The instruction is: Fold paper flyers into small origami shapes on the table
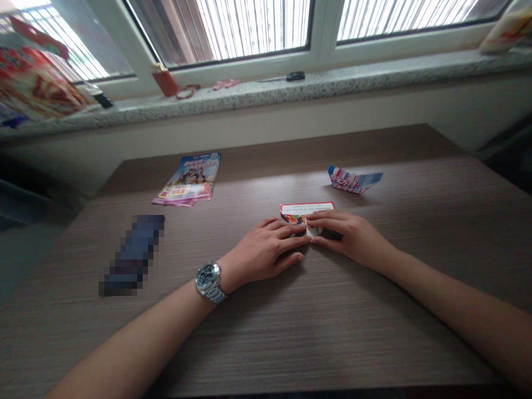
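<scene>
A small folded paper (306,209) with a red-edged white strip and a colourful printed part lies flat on the brown table (266,332). My left hand (268,249), with a metal watch at the wrist, rests palm down with its fingers apart, fingertips on the paper's lower left part. From the right, my right hand (353,233) touches the same paper; its thumb and fingers pinch a white folded flap at the lower right. Part of the paper is hidden under the fingers.
A folded blue and red paper boat (354,180) stands behind my right hand. Printed leaflets (193,177) are stacked at the back left, with a blurred dark object (135,255) nearer. Along the windowsill (249,97) lie a dark-handled tool (295,76), a red item (165,82) and bags.
</scene>
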Demonstrator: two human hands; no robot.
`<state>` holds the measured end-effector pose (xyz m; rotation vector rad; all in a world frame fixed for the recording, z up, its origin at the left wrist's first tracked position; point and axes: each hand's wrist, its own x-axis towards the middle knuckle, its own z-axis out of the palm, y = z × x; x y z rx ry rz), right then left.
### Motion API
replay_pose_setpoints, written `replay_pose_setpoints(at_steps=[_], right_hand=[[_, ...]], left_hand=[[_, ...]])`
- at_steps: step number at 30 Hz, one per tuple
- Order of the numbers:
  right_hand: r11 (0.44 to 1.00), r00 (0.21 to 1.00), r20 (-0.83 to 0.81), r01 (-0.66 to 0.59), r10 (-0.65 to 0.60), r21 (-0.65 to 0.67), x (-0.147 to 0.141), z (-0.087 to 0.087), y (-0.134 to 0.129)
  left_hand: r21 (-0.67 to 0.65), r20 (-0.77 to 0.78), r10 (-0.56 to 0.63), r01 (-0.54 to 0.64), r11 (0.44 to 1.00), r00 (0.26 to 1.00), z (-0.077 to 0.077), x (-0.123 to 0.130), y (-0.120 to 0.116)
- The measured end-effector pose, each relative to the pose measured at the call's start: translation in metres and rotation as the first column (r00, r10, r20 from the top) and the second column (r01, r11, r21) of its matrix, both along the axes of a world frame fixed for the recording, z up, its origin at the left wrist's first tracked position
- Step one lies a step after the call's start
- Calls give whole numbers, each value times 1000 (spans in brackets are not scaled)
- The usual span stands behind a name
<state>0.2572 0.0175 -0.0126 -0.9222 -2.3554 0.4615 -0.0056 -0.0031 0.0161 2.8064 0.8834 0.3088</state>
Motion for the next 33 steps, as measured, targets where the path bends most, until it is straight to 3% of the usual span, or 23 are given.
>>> replay_pose_setpoints(at_steps=[33], right_hand=[[998, 998, 57, 0, -4, 67, -1, 0, 0]], left_hand=[[90, 20, 53, -54, 994, 998, -6, -1, 3]])
